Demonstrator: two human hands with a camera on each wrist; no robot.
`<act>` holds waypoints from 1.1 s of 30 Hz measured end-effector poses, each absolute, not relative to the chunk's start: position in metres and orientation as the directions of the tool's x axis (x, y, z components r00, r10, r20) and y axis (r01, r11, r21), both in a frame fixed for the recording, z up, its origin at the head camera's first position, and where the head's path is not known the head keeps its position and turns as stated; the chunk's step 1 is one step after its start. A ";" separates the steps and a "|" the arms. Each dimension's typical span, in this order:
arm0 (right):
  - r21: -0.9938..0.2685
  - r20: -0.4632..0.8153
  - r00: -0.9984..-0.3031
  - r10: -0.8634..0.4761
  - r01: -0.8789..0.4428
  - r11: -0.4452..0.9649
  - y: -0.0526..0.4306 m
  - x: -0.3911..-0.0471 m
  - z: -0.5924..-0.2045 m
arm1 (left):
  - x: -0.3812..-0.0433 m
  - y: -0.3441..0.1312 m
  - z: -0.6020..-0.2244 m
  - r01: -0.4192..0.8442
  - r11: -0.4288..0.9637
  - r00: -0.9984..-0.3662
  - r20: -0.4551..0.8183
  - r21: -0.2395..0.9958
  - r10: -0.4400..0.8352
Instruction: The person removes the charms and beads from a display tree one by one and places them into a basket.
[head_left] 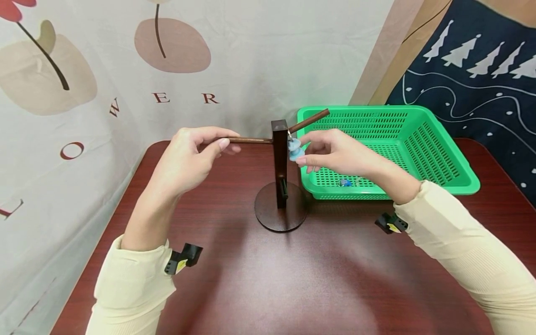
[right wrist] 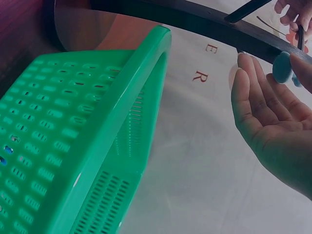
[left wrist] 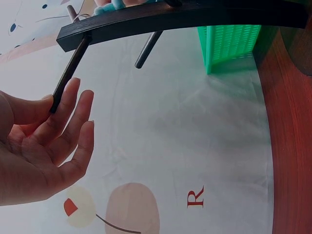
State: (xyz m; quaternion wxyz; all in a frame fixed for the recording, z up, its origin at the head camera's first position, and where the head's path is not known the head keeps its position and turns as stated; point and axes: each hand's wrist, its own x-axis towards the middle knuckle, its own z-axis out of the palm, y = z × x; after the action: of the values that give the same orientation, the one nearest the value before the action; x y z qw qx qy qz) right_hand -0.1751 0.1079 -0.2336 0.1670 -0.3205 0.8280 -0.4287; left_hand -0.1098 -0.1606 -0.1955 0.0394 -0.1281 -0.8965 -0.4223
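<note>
A dark wooden stand [head_left: 279, 167] rises from a round base, with pegs sticking out from its post. My left hand [head_left: 184, 156] pinches the outer end of the left peg [head_left: 251, 140] between thumb and fingers; the left wrist view shows the other fingers of this hand [left wrist: 46, 146] loosely bent. On the post's right side, a light blue keychain charm [head_left: 296, 151] hangs from a metal ring close to the right peg [head_left: 310, 121]. My right hand [head_left: 335, 151] holds this charm by thumb and fingertips. Exactly how the ring sits on the peg cannot be made out.
Behind and right of the stand, a green plastic basket [head_left: 456, 188] with slotted walls holds a few small items, one a blue trinket [head_left: 345, 183]. The reddish-brown table [head_left: 234, 279] extends toward me. A printed cloth [head_left: 251, 60] hangs behind.
</note>
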 end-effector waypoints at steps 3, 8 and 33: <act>-0.818 0.001 -0.740 -0.673 -0.387 0.424 0.110 -0.176 -0.234 | -0.110 -0.160 -0.196 0.266 0.611 -0.963 0.182 0.746 0.197; -0.830 0.007 -0.747 -0.665 -0.376 0.413 0.113 -0.176 -0.235 | -0.110 -0.160 -0.196 0.269 0.616 -0.963 0.187 0.741 0.195; -0.824 0.040 -0.761 -0.648 -0.392 0.409 0.128 -0.175 -0.224 | -0.110 -0.160 -0.197 0.262 0.630 -0.965 0.186 0.731 0.185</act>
State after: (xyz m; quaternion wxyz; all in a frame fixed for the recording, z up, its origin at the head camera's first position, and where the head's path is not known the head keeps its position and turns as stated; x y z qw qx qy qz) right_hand -0.1752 0.1277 -0.2245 0.1445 -0.3144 0.8269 -0.4433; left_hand -0.1095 -0.1603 -0.1968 0.0463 -0.1239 -0.9016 -0.4120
